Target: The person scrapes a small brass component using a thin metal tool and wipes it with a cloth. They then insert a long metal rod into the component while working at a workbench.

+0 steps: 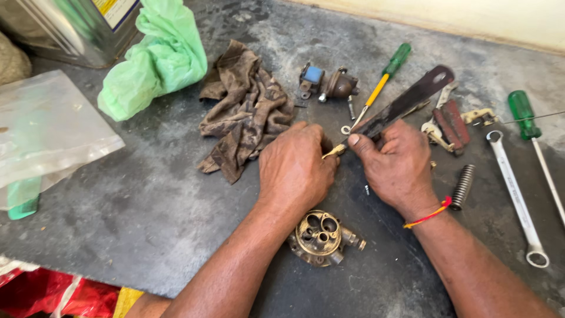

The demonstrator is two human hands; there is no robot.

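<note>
Open slab front-left of left hand (294, 171), bare concrete (147, 200), easy pass there. Dirty rag (247, 112) crowds just left of that hand, green plastic bag (156, 59) behind it. Brass carburetor body (321, 237) sits tight between forearms, blocks pull-back. Right hand (394, 168) boxed in: spring (463, 185) just beside wrist, combination wrench (518, 197) further right, red pliers (450, 123) and flat file (406, 106) ahead. Small gap between wrench and spring.

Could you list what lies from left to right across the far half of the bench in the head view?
Green plastic bag → dirty rag → small blue-topped metal part → yellow-shafted screwdriver with green handle → red-handled pliers → second green-handled screwdriver.
</note>
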